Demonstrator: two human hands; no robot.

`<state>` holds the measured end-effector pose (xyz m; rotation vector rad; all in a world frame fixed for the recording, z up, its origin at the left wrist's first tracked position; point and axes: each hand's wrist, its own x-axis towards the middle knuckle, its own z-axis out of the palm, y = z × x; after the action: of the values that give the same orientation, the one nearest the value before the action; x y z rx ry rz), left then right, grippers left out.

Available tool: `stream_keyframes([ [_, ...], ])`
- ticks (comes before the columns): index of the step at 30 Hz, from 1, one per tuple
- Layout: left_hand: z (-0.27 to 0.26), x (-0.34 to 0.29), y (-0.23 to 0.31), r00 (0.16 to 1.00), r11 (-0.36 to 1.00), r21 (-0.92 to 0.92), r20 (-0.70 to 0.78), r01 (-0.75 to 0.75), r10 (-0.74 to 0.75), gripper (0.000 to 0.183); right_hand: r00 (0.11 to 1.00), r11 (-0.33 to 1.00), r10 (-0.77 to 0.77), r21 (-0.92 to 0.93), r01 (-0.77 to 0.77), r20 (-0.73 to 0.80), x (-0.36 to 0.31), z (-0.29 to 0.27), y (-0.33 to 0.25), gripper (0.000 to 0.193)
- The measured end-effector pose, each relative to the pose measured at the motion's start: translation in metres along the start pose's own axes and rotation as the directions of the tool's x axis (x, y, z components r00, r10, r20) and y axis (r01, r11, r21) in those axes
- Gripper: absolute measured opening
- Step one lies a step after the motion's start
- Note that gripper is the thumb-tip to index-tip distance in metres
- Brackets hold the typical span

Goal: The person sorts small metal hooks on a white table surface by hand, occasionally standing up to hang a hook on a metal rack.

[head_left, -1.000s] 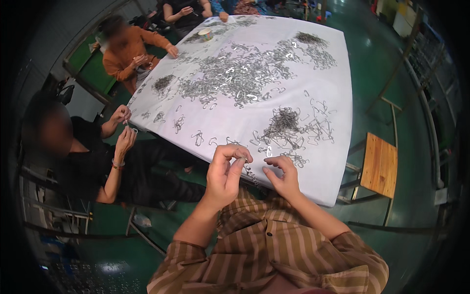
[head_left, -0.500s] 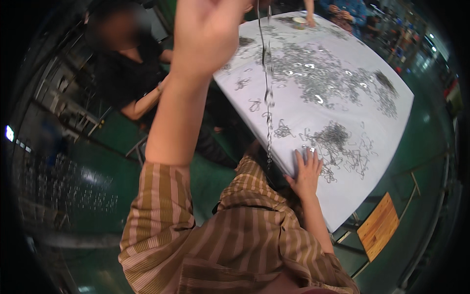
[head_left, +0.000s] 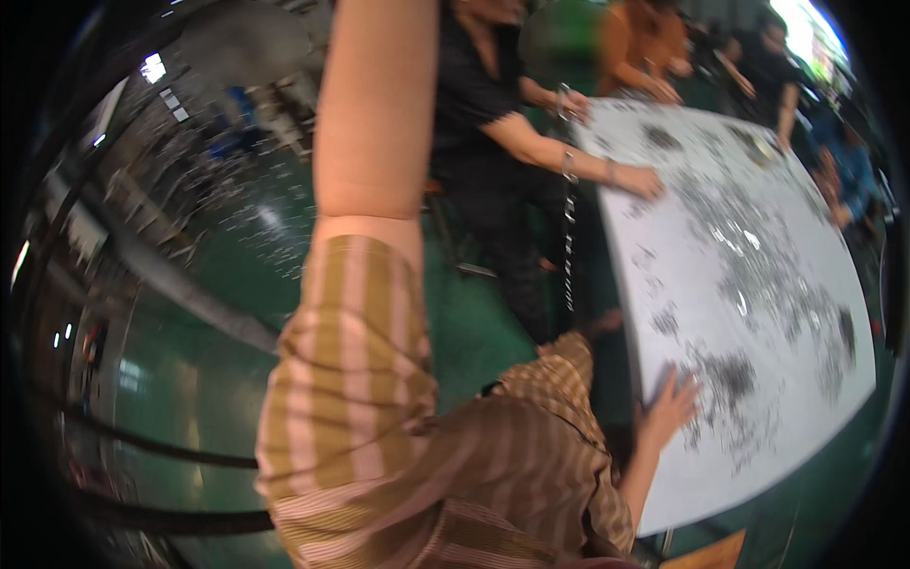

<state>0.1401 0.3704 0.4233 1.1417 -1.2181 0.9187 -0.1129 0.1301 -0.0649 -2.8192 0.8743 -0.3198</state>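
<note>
My left forearm (head_left: 373,114) reaches straight up past the top edge, so the hand at its end is out of the picture. On the near left part of the white table (head_left: 701,493), my right hand (head_left: 671,410) lies with its fingers spread, beside a pile of small dark wire hooks (head_left: 728,376). Nothing shows in its grasp. A thin chain of linked metal pieces (head_left: 570,213) hangs down near the table's left edge, blurred by motion. What holds its upper end cannot be made out.
A person in black (head_left: 502,142) stands at the table's left side, one hand on its top. Other people are around the far end. More wire pieces (head_left: 739,237) spread over the tabletop. A wooden stool (head_left: 706,553) stands at the near edge.
The view has swung left, so the table and my right hand sit further right and lower. My left hand has gone out of the picture at the top. The right hand stays on the table.
</note>
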Motion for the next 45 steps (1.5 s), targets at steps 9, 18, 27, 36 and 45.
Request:
stream_keyframes([
  [9, -0.124, -0.028, 0.06, 0.99, 0.928, 0.354, -0.113, 0.117, -0.082, 0.004, 0.998, 0.998, -0.038, 0.047, 0.04, -0.048, -0.001, 0.003, -0.003, 0.1],
  [18, -0.253, -0.065, 0.119, 0.959, 0.609, 0.75, -0.277, 0.257, -0.063, 0.012, 0.994, 0.999, -0.036, 0.026, 0.039, -0.104, 0.001, 0.012, 0.004, 0.1],
  [27, -0.398, -0.056, 0.177, 0.893, -0.005, 0.9, -0.432, 0.436, 0.128, 0.021, 0.992, 0.999, -0.043, -0.034, 0.04, -0.118, 0.002, 0.017, 0.008, 0.098],
  [36, -0.503, -0.029, 0.182, 0.822, -0.22, 0.792, -0.557, 0.569, 0.122, 0.026, 0.983, 0.993, -0.087, -0.098, 0.072, -0.16, -0.001, 0.027, 0.023, 0.095],
  [45, -0.528, -0.009, 0.172, 0.802, -0.36, 0.727, -0.585, 0.584, 0.119, 0.036, 0.986, 0.985, -0.062, -0.171, 0.035, -0.152, -0.004, 0.026, 0.025, 0.095],
])
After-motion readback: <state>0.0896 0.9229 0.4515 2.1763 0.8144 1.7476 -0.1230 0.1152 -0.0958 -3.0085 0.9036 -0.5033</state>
